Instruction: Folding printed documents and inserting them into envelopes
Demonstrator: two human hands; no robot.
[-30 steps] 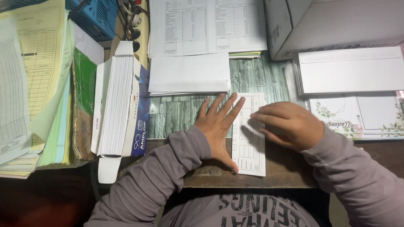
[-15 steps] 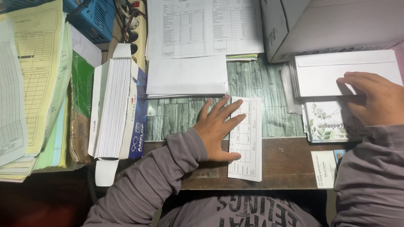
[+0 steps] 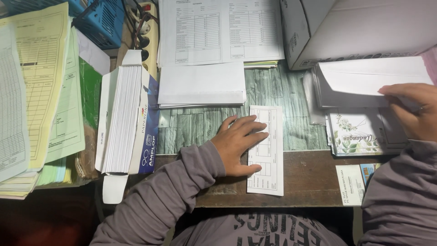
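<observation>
A folded form (image 3: 266, 150) is pinned flat at the bench (image 3: 309, 177) edge under the spread left hand (image 3: 239, 146). The top envelope (image 3: 373, 75) is lifted off its stack at the right, pinched in the right hand (image 3: 412, 111). The form is not yet inserted.

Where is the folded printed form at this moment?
The folded printed form lies at the desk's centre, under the left hand, below the white envelope pile.

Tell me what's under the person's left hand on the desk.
The left hand lies flat on the left edge of a folded printed form, which rests on the desk. The form's covered left part can't be seen.
</observation>
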